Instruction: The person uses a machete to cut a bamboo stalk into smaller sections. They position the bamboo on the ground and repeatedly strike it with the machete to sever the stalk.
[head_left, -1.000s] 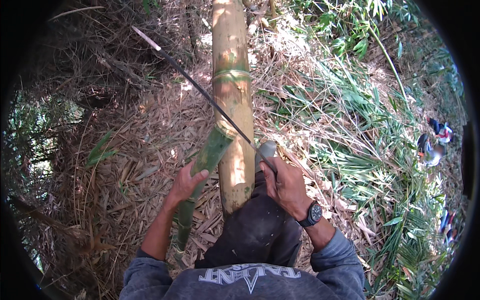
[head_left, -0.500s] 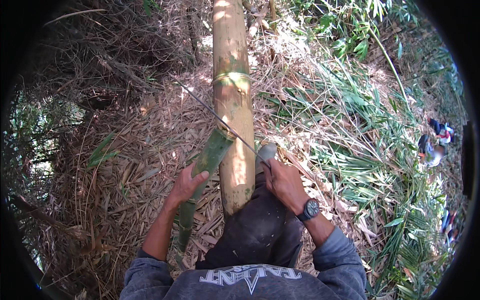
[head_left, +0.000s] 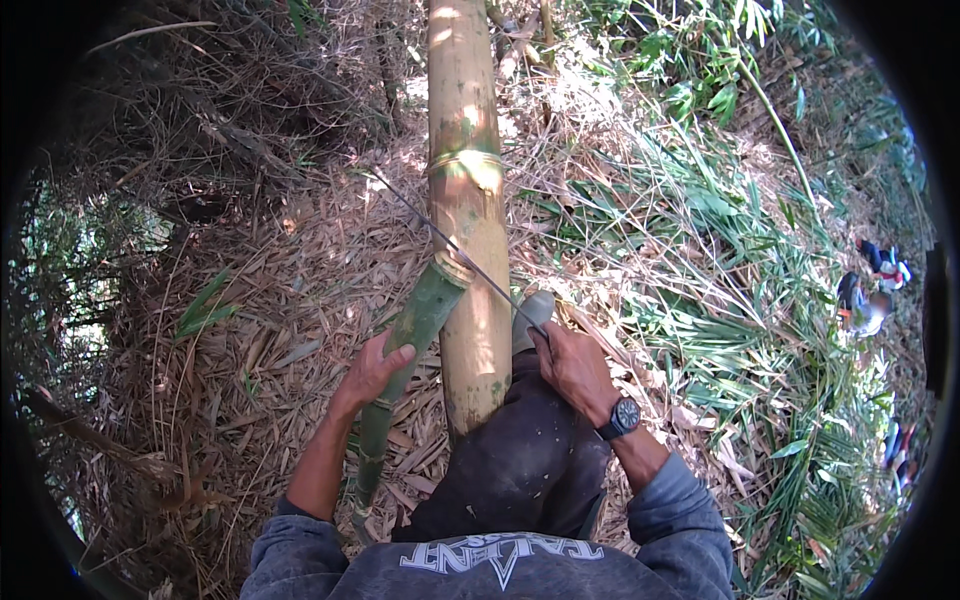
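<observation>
Green bamboo [head_left: 426, 308], left fingers [head_left: 388, 362] curled round it, right fingers [head_left: 562, 350] clenched on blade [head_left: 490, 280], yellow pole [head_left: 470, 215] alongside, dry leaves [head_left: 290, 360] around

At six o'clock, the dark grey shirt [head_left: 450, 583] bears bold block lettering [head_left: 500, 552] in pale tones — upside down in this view, with one long pointed stroke at its middle reaching toward the lower edge. Toward four o'clock, a black wristwatch [head_left: 626, 412] shows pale dial marks — too small to read.
</observation>
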